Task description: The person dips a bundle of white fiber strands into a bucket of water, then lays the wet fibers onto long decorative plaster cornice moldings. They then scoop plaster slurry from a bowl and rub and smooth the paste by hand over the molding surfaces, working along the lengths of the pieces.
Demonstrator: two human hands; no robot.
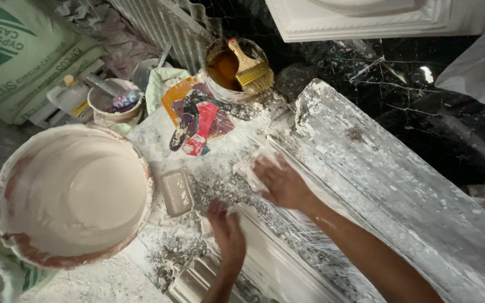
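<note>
Plaster moulding (287, 264), frame centre, looking brittle, heavy: supporting underneath advised. Right hand (282, 182) pressing flat, gripping nothing; left hand (228, 230) resting open on edge.

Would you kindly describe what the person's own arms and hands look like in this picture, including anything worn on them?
Both forearms are bare: no sleeves, gloves, watch or rings show. The left hand and the right hand are dusted and smeared with white plaster, thickest on the fingers, and paler specks run up the right forearm. The right hand is slightly blurred.
</note>
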